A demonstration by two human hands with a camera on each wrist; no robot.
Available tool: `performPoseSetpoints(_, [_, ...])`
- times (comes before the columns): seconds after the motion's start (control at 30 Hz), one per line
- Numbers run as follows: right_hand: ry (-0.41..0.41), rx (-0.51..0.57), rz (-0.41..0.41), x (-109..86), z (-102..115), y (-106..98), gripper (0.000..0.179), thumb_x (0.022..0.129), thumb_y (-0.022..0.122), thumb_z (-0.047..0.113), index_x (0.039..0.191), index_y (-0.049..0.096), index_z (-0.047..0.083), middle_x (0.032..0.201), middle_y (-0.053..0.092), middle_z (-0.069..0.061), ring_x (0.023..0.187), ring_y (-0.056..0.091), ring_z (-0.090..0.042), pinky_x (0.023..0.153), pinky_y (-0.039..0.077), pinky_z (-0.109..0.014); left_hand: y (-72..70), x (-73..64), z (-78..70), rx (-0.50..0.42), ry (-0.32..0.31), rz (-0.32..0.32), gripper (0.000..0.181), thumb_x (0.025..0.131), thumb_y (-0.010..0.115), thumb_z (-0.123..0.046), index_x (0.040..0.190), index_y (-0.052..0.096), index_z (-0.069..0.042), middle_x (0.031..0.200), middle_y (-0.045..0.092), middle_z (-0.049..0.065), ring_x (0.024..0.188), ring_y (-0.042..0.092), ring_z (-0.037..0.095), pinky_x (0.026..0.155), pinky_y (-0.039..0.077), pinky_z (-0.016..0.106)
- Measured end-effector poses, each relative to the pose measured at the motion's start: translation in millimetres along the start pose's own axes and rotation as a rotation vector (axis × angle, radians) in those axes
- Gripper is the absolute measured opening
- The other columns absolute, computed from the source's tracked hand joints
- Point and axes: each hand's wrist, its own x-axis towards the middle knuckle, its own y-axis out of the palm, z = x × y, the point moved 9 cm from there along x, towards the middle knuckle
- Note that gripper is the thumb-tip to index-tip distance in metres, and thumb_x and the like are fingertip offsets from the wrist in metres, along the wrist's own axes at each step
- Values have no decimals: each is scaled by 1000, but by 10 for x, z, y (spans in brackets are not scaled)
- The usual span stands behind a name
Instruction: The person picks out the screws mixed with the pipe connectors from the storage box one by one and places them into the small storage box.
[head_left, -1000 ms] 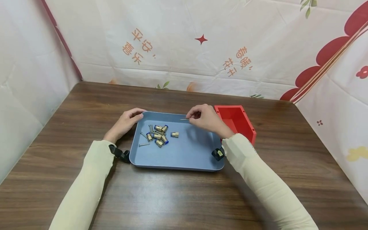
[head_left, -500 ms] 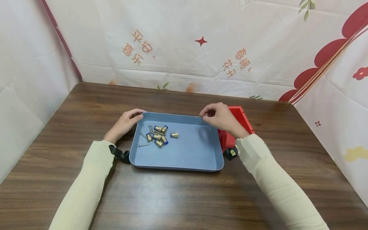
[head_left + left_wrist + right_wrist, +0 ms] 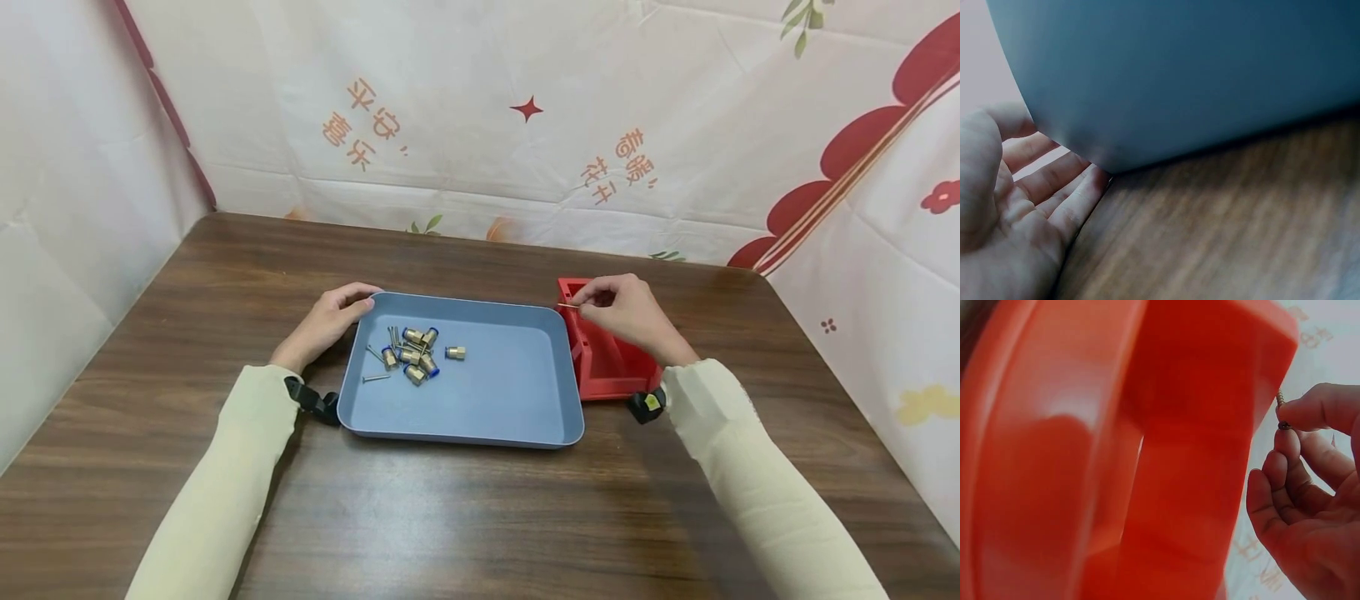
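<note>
Right hand (image 3: 632,313) over red bin (image 3: 606,387), pinching screw (image 3: 1284,425)

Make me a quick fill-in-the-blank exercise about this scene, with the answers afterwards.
1. The right grip pinches a small threaded ____.
2. The bin near that grip is coloured ____.
3. The left grip touches the shallow ____ at one corner.
4. The brass-coloured fittings have ____ ends.

Missing words: screw; red; tray; blue.
</note>
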Motion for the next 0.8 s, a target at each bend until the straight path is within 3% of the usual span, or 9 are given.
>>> performPoseSetpoints(0.27, [70,-21,-24,-105,-216,-114,18,88,61,11,102,69,4,92,64,-13,81,53,-25,69,48,-24,14,17,20,0,6,0,36,100,47,-19,129,53,1,128,56,22,109,51,23,91,40,27])
performPoseSetpoints(0.8, [89,-59,-6,-154,-275,-106,22,87,63,11,107,68,2,96,65,-15,84,53,-26,72,48,-26,14,0,34,-6,0,4,37,100,47,-20,131,52,0,128,55,22,108,52,23,88,41,25])
